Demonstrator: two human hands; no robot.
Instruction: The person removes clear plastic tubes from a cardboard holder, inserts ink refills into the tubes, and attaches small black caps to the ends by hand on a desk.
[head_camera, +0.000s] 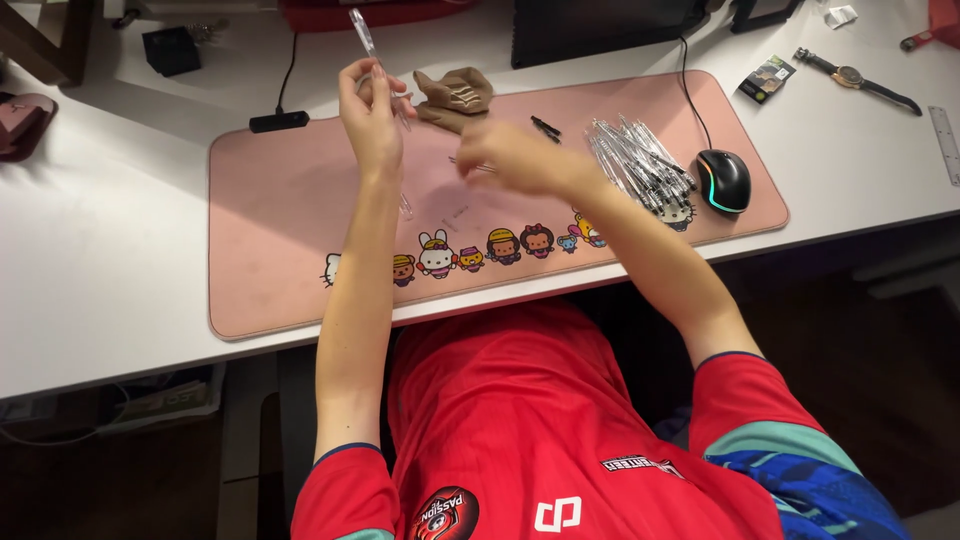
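Clear pen tube (366, 40) is in the left hand (370, 115), raised above the far edge of the pink desk mat (280, 200). Fingers are closed around the tube's lower part; the tube sticks up and tilts away toward the back of the desk. A second clear piece (404, 205) shows below that hand, over the mat; can't tell whether it is held or lying there.

Right hand (510, 158) hovers over the middle of the mat, blurred. Fingers look curled together with a thin part (468, 163) poking out on the left side, but can't tell for sure what it's gripping.

Landmark = mat:
- Brown glove (455, 97) lies at the mat's far edge, just beside the left hand.
- Small black pen part (546, 128) on the mat, just past the right hand.
- Pile of clear pens (640, 160) on the right part of the mat, near the right hand.
- Black mouse (724, 180) with a lit rim at the mat's right end, touching the pile's edge or just beside it; its cable runs off toward the back.
- Row of cartoon figures (480, 248) printed along the mat's near edge.
- Black cable block (279, 121) just off the mat's far-left edge.
- Wristwatch (855, 78) and small packet (767, 78) on the white desk (100, 260), well off the mat's far-right corner.
- Ruler (945, 140) at the desk's right edge.

Person wears a red shirt (500, 430), seated below the mat's near edge.
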